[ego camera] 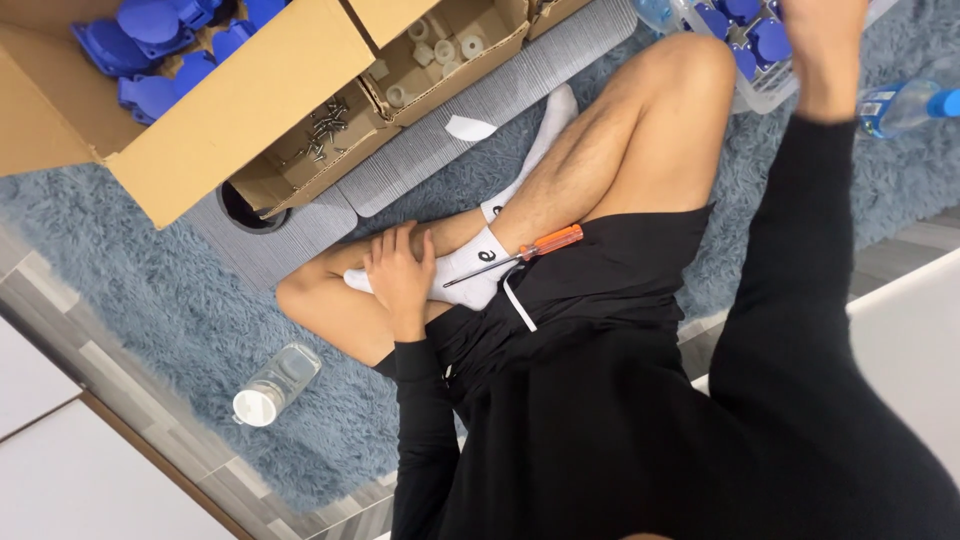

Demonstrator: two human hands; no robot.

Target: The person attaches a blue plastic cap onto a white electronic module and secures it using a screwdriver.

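while we sit cross-legged on the shaggy blue rug (150,300), our left hand (398,275) rests on our own ankle, fingers loosely curled over the skin beside the white sock (470,268); it holds nothing. just to the right of that hand, an orange-handled screwdriver (520,253) lies across the sock and the black shorts (620,270), its metal tip pointing back toward the left hand, close to the fingers but not touching them.

our right hand (822,40) reaches far up and away from us, over a clear plastic bin (760,95) filled with blue plastic parts (755,40). the top edge of the view cuts the fingers off, so we cannot tell whether they are spread, closed or gripping something. just right of that wrist lies a clear bottle with a blue cap (905,105) on its side.

up and left of the left hand stands a big cardboard box (250,100), divided into compartments: one holds more blue parts (160,50), one holds loose screws (325,125), one holds small white cylinders (440,45). below and left of the left hand, well apart from it, a clear plastic cup (275,385) lies tipped over on the rug.
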